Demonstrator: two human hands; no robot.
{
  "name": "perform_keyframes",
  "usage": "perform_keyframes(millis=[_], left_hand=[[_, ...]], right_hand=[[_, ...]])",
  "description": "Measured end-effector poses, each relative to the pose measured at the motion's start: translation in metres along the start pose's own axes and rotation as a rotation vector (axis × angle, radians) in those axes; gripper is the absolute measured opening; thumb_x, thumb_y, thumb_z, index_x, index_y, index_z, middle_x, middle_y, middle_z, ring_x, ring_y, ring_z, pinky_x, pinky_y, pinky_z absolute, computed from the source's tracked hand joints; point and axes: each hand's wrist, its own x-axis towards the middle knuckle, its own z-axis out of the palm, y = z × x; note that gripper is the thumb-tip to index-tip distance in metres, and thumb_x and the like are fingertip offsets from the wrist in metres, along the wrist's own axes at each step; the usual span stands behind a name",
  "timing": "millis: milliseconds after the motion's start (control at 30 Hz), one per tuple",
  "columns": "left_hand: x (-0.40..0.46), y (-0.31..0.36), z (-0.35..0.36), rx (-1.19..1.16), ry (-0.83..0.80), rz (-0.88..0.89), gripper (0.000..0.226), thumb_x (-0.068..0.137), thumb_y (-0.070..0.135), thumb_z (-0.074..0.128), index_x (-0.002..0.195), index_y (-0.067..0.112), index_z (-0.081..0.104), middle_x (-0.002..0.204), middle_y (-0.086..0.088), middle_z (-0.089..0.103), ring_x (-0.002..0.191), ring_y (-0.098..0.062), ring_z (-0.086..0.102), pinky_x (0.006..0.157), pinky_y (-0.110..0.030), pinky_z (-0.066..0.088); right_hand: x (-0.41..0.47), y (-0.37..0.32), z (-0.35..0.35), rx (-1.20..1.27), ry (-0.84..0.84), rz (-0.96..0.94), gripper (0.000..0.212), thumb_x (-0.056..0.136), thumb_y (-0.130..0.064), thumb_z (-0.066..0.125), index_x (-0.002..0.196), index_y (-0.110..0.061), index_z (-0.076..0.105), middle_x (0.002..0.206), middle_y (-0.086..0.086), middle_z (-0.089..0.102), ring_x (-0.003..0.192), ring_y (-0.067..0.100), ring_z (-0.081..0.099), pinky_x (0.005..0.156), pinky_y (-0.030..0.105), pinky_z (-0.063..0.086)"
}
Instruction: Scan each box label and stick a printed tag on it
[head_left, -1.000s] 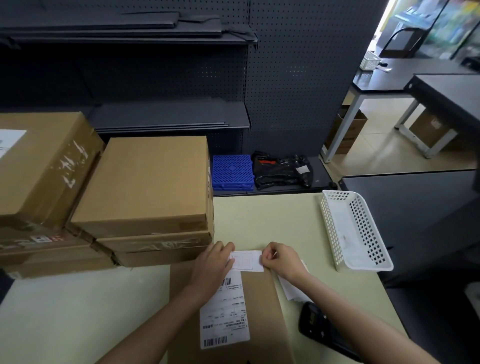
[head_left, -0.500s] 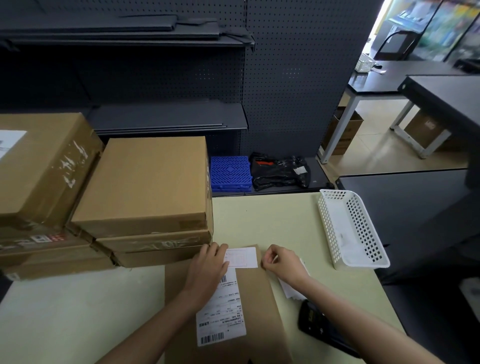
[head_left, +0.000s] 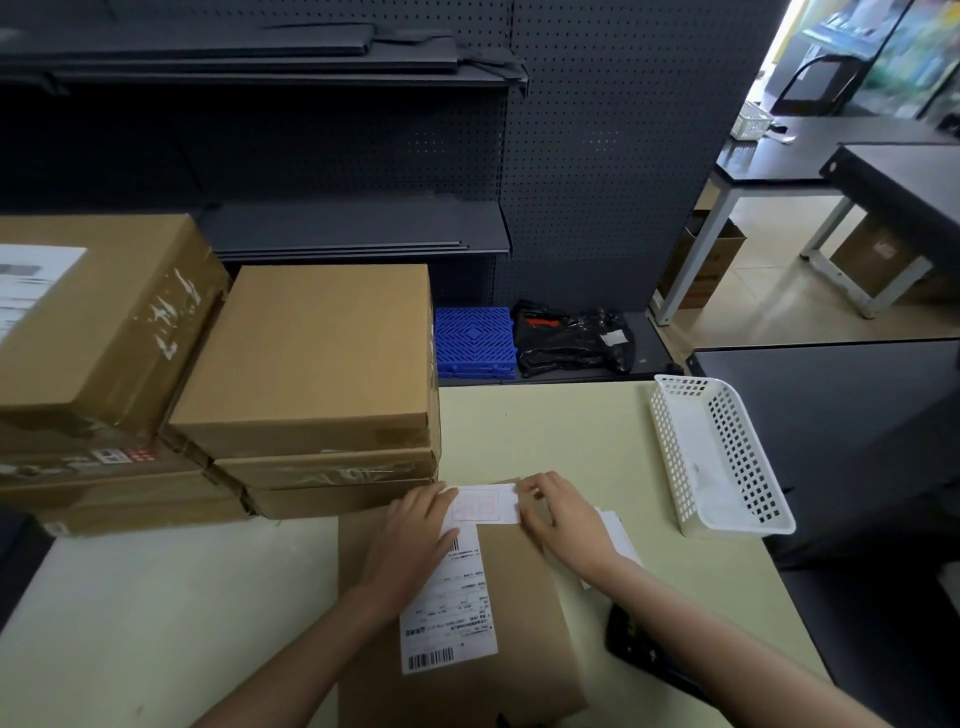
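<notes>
A flat brown box lies on the pale table in front of me, with a white shipping label on its top. A small white printed tag lies across the box's far edge. My left hand rests flat on the tag's left end and the label. My right hand touches the tag's right end with its fingertips. A black handheld scanner lies on the table under my right forearm, partly hidden.
Two stacks of brown boxes stand at the left, the far-left top one bearing a label. A white perforated basket sits at the right. White paper sheets lie beside the box. Dark shelving stands behind the table.
The tag has been laid down on the box's far edge. My left hand slid onto its left end and my right hand moved in to its right end.
</notes>
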Motion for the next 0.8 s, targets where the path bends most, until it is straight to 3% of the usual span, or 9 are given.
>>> perform_keyframes(millis=[133, 267, 500, 700, 800], left_hand=[[-0.006, -0.001, -0.001, 0.037, -0.025, 0.007, 0.05, 0.086, 0.045, 0.038, 0.118, 0.017, 0.065, 0.117, 0.004, 0.066, 0.104, -0.012, 0.064, 0.085, -0.03, 0.052], [-0.006, -0.002, -0.003, -0.007, -0.089, -0.044, 0.054, 0.087, 0.047, 0.036, 0.122, 0.018, 0.062, 0.118, 0.005, 0.066, 0.106, -0.011, 0.063, 0.089, -0.032, 0.051], [0.0, -0.001, -0.007, -0.048, -0.143, -0.103, 0.053, 0.087, 0.048, 0.035, 0.123, 0.019, 0.06, 0.119, 0.005, 0.064, 0.108, -0.014, 0.06, 0.093, -0.035, 0.046], [0.0, 0.002, -0.005, -0.138, -0.171, -0.145, 0.068, 0.086, 0.055, 0.019, 0.137, 0.02, 0.046, 0.135, 0.004, 0.052, 0.126, -0.015, 0.044, 0.108, -0.034, 0.027], [-0.003, -0.001, -0.004, -0.122, -0.138, -0.195, 0.067, 0.085, 0.055, 0.025, 0.132, 0.017, 0.052, 0.126, 0.0, 0.057, 0.118, -0.02, 0.051, 0.103, -0.037, 0.034]], right_hand=[[-0.004, 0.0, 0.013, -0.17, 0.009, -0.225, 0.039, 0.095, -0.031, 0.046, 0.132, -0.021, 0.049, 0.135, -0.006, 0.048, 0.123, 0.012, 0.043, 0.097, 0.026, 0.038], [-0.01, 0.003, 0.022, -0.225, -0.003, -0.226, 0.052, 0.093, -0.04, 0.031, 0.14, -0.022, 0.042, 0.145, -0.004, 0.041, 0.132, 0.015, 0.038, 0.107, 0.032, 0.034], [-0.013, 0.007, 0.025, -0.222, -0.019, -0.202, 0.053, 0.096, -0.045, 0.026, 0.145, -0.025, 0.034, 0.152, -0.009, 0.03, 0.138, 0.009, 0.03, 0.112, 0.028, 0.027], [-0.013, 0.004, 0.022, -0.199, -0.04, -0.185, 0.056, 0.094, -0.047, 0.025, 0.145, -0.026, 0.035, 0.152, -0.01, 0.031, 0.138, 0.008, 0.029, 0.111, 0.027, 0.027], [-0.011, 0.003, 0.02, -0.186, -0.04, -0.165, 0.048, 0.098, -0.04, 0.038, 0.143, -0.024, 0.037, 0.151, -0.01, 0.032, 0.138, 0.009, 0.03, 0.111, 0.028, 0.028]])
